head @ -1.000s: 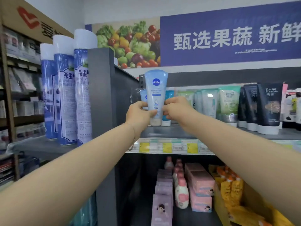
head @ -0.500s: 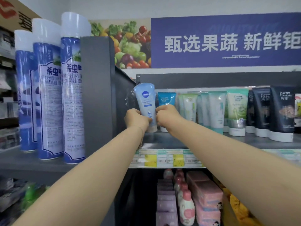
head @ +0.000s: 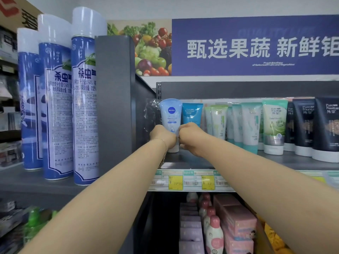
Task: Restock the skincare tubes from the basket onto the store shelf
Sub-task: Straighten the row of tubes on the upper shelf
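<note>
Fingers of the left hand (head: 162, 135) are curled round the lower left side of a pale-blue Nivea tube (head: 170, 114), and the right hand (head: 190, 135) is closed on its lower right side. The tube is held upright, cap down, at the left end of the shelf (head: 238, 162), just beside the grey side panel (head: 113, 107); its white cap appears to touch the shelf. A teal tube (head: 192, 114) is stood right beside it, followed by green tubes (head: 251, 123) and dark tubes (head: 304, 125) toward the right end. Price labels (head: 175, 182) are fixed along the front edge. Blue spray cans (head: 55, 107) are stood left of the panel.
</note>
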The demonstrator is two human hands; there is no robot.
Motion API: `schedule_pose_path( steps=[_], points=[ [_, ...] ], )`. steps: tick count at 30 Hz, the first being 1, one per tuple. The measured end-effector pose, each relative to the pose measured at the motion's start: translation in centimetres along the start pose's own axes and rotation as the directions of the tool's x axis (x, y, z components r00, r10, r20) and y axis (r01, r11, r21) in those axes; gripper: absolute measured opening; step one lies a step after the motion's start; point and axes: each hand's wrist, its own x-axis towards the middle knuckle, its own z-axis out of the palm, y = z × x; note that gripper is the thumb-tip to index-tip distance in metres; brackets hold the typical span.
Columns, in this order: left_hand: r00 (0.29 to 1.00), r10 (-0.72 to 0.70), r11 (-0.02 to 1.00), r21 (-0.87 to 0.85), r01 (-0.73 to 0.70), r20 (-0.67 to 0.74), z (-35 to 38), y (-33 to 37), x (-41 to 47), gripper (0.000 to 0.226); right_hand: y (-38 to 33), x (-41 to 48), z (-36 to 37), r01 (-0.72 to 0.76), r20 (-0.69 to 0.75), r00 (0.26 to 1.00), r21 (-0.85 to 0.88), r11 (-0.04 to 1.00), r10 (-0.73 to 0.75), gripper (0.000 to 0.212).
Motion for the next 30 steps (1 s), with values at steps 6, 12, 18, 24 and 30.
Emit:
schedule_pose_path(
  steps=[6,12,18,24,30],
  points=[
    [0.999,-0.018,0.999,0.033,0.016,0.044,-0.1,0.0,-0.3,0.046,-0.2,-0.8,-0.8,-0.014,0.094,0.995,0.02,1.0,0.012,0.027],
    [0.997,-0.052,0.997,0.057,0.048,0.065,-0.4,0.8,-1.2,0.061,-0.5,-2.2,-2.3,0.026,0.157,0.987,-0.052,0.998,-0.018,0.025],
    [0.993,0.111,0.977,0.189,-0.101,-0.042,-1.0,2.3,-3.7,0.048,-0.3,-3.5,-3.9,0.218,-0.012,0.971,-0.374,0.901,-0.24,0.025],
    [0.902,0.427,0.717,0.582,-0.383,0.067,0.0,2.0,-8.4,0.042,0.1,-7.3,-7.2,0.306,0.048,0.856,-0.849,0.43,-0.514,0.023],
    [0.756,0.646,0.594,0.555,-0.582,0.102,2.2,1.9,-13.2,0.025,2.1,-10.7,-10.8,0.348,0.142,0.763,-0.913,0.215,-0.631,0.02]
  ],
)
